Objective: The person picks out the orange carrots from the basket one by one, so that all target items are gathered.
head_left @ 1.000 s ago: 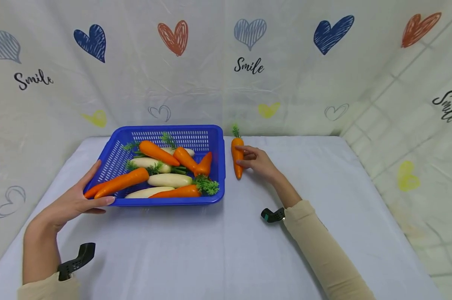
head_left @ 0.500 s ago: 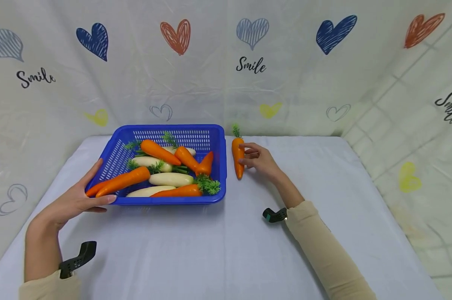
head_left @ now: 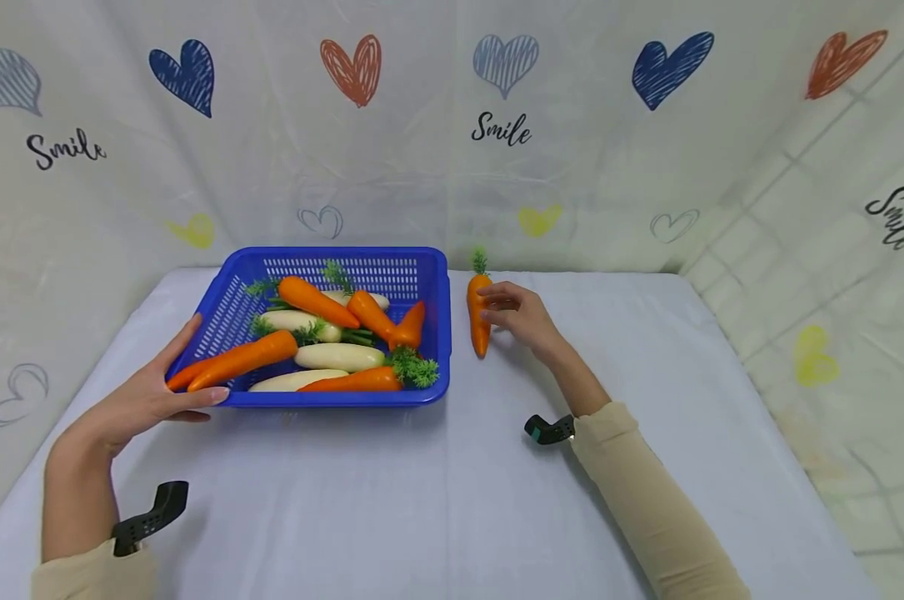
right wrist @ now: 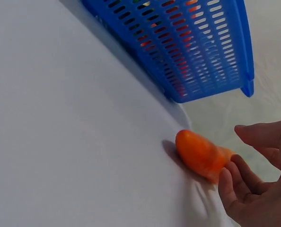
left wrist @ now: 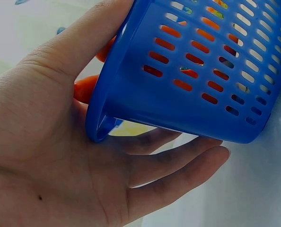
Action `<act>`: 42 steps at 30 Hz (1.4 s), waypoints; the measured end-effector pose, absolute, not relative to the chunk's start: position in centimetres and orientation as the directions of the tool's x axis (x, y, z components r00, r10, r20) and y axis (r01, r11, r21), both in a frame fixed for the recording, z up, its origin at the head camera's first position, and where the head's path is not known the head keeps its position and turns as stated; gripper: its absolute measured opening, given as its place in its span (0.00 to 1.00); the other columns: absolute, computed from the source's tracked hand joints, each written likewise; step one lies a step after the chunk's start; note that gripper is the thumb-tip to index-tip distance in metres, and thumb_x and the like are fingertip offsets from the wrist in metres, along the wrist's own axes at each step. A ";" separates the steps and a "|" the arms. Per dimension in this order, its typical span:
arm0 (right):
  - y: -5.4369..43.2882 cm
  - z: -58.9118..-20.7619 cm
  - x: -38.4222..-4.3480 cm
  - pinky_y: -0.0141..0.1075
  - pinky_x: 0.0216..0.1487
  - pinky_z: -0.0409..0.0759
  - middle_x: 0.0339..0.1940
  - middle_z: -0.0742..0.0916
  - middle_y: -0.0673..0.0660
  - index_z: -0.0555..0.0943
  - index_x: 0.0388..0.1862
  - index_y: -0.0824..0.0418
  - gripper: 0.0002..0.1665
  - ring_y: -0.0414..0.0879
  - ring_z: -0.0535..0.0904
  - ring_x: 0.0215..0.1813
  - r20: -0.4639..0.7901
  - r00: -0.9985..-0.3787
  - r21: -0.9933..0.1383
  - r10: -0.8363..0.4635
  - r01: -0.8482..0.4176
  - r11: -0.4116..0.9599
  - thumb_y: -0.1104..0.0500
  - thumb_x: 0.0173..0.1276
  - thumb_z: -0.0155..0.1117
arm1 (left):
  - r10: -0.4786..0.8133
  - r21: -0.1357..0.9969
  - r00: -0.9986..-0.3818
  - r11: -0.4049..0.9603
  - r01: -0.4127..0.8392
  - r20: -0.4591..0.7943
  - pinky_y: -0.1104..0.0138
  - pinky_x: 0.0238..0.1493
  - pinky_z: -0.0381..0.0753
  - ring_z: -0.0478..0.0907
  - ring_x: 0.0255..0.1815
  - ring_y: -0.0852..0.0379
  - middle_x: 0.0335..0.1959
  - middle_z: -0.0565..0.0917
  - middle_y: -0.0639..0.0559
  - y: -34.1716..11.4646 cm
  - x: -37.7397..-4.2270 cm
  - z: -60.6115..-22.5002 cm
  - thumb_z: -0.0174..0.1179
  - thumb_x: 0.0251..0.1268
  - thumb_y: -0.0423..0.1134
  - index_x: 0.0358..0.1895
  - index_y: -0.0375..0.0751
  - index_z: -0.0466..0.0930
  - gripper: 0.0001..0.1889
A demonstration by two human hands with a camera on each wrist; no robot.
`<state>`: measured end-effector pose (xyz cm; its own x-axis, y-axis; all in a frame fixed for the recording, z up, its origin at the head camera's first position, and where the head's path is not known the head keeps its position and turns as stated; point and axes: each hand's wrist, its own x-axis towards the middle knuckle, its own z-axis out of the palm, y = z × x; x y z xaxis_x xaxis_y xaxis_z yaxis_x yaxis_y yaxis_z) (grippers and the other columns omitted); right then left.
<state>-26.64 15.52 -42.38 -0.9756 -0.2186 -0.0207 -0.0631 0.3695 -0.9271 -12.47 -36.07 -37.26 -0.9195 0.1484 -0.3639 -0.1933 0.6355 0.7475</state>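
A blue slotted basket (head_left: pixel 332 398) holds several orange carrots (head_left: pixel 242 362) and white radishes (head_left: pixel 340 357). My left hand (head_left: pixel 146 398) spreads around its front left corner. In the left wrist view, the thumb lies along the rim and straight fingers (left wrist: pixel 178 182) reach below it. Beside the basket, a single carrot (head_left: pixel 479 317) with a green top lies on the cloth, its tip towards me. My right hand (head_left: pixel 525 320) is at its right side. The right wrist view shows loosely bent fingers right by the carrot (right wrist: pixel 199 153), with one raised digit apart from it.
White cloth covers the table (head_left: pixel 362 508). A pale curtain (head_left: pixel 414 167) printed with hearts and "Smile" hangs right behind it. Each forearm carries a black wrist mount, the right one (head_left: pixel 549 430) close above the cloth.
The single carrot has shifted slightly right, a little farther from the basket. My right hand's fingers have loosened slightly beside it. My left hand stays at the basket's corner.
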 end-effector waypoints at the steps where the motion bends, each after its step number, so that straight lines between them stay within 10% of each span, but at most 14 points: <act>1: 15.5 -42.1 -26.6 0.49 0.65 0.84 0.65 0.85 0.63 0.81 0.65 0.60 0.22 0.59 0.81 0.66 -0.016 -0.975 -0.926 -0.222 -0.069 0.370 0.62 0.73 0.67 | 0.147 0.746 -0.920 0.638 -0.193 -0.363 0.59 0.49 0.91 0.79 0.60 0.44 0.82 0.37 0.22 -36.1 -12.4 -37.2 0.62 0.73 0.54 0.78 0.77 0.15 0.57; 9: 14.9 -40.3 -26.1 0.54 0.71 0.79 0.65 0.85 0.64 0.81 0.65 0.63 0.22 0.59 0.81 0.66 0.039 -0.968 -0.921 -0.247 -0.130 0.367 0.61 0.73 0.68 | 0.146 0.744 -0.920 0.639 -0.193 -0.364 0.58 0.50 0.91 0.79 0.60 0.45 0.82 0.37 0.21 -36.0 -12.4 -37.3 0.61 0.74 0.54 0.79 0.73 0.14 0.57; 21: 13.6 -37.3 -24.4 0.34 0.59 0.85 0.59 0.87 0.56 0.83 0.63 0.55 0.20 0.50 0.83 0.60 0.133 -0.932 -0.920 -0.338 -0.242 0.307 0.56 0.73 0.70 | 0.141 0.743 -0.917 0.637 -0.204 -0.373 0.60 0.49 0.91 0.80 0.59 0.44 0.82 0.38 0.21 -36.1 -12.1 -37.3 0.63 0.73 0.54 0.78 0.76 0.14 0.58; 42: 9.7 -34.5 -22.6 0.40 0.60 0.88 0.63 0.85 0.61 0.80 0.64 0.63 0.23 0.58 0.83 0.65 0.188 -0.824 -0.937 -0.535 -0.314 0.155 0.64 0.71 0.70 | 0.130 0.730 -0.919 0.653 -0.203 -0.372 0.58 0.50 0.91 0.79 0.60 0.43 0.82 0.38 0.21 -36.0 -12.2 -37.3 0.62 0.73 0.55 0.78 0.76 0.14 0.58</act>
<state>-22.65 9.72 -34.48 -0.8238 -0.5350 0.1875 -0.3140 0.1552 -0.9366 -12.20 -36.01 -37.27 -0.9190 0.1302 -0.3722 -0.2031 0.6528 0.7298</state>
